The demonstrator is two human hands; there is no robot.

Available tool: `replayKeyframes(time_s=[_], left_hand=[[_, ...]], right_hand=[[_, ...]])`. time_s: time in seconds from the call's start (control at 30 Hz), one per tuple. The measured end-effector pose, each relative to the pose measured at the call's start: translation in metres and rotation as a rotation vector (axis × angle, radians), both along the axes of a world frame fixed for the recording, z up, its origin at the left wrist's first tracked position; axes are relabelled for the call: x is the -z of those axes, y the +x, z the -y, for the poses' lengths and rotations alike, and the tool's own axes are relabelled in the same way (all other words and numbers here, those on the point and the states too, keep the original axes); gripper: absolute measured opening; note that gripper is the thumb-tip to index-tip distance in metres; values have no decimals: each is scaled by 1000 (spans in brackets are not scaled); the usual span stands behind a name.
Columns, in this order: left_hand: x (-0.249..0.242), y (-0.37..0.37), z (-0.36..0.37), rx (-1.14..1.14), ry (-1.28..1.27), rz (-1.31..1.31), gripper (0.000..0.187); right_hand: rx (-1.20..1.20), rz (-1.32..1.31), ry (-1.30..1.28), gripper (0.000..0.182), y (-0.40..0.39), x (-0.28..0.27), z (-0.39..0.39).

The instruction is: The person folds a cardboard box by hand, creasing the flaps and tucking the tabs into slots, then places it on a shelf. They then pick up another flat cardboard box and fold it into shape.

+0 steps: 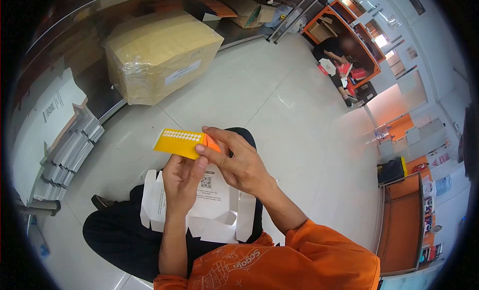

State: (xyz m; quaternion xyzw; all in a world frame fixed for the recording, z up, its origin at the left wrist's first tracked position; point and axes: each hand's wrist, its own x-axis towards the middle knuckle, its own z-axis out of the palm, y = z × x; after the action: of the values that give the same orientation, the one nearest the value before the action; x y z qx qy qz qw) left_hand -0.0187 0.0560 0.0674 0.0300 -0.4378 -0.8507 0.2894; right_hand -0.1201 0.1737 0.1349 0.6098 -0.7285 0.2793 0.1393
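Note:
Both hands hold a small yellow-and-orange box [179, 143] with a row of white diamond shapes along one side. My left hand [183, 180] grips it from below, thumb against its lower edge. My right hand [239, 160] closes on the orange end, with the thumb on the near face and the fingers behind. Under my hands, an unfolded white carton [214, 210] lies across my lap, printed side up with a QR code and text. My wrists and forearms cover part of the carton.
At left leans a stack of flat white cartons [65, 155]. A large tape-wrapped cardboard box [159, 55] stands on the floor ahead, by a low metal shelf [239, 35]. Farther right, another person [332, 53] sits among red and white boxes beside an orange cabinet [366, 50].

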Motion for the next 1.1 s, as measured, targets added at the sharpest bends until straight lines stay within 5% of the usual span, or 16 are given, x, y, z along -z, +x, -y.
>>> replayKeyframes(time_s=[0.37, 0.63, 1.1], left_hand=[[-3, -7, -2, -64, 145, 12, 25], [-17, -3, 7, 54, 522, 147, 29], [-2, -5, 10, 117, 476, 237, 22]], right_hand=[[-122, 184, -135, 51, -4, 2, 1], [-222, 160, -72, 41, -17, 5, -7], [-213, 214, 69, 33, -16, -3, -6]])
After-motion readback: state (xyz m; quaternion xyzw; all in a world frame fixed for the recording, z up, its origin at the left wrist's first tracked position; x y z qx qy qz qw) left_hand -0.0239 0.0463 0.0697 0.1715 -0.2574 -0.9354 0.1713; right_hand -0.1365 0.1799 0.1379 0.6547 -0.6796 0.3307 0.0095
